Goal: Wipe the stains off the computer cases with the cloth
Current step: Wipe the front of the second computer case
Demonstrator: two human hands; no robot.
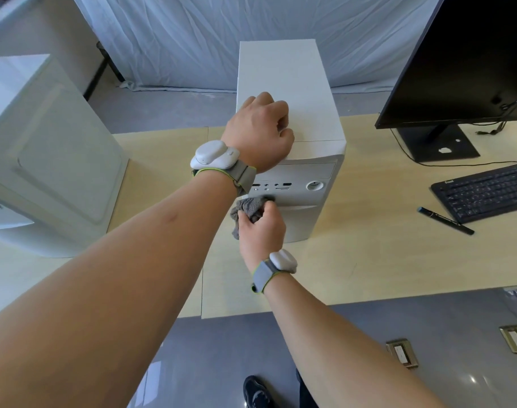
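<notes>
A white computer case (295, 92) stands upright on the wooden table (369, 260), its front panel facing me. My left hand (260, 131) rests on the case's top near the front edge, fingers curled, holding nothing I can see. My right hand (261, 228) grips a bunched grey cloth (247, 212) and presses it against the front panel, just below the row of ports at the panel's left side. A second white computer case (45, 154) stands at the left of the table, apart from both hands.
A black monitor (463, 60) stands at the right back, with a black keyboard (487, 191) and a black pen (445, 220) in front of it. White sheeting hangs behind the table. Below the table edge are grey floor, floor sockets and my shoe.
</notes>
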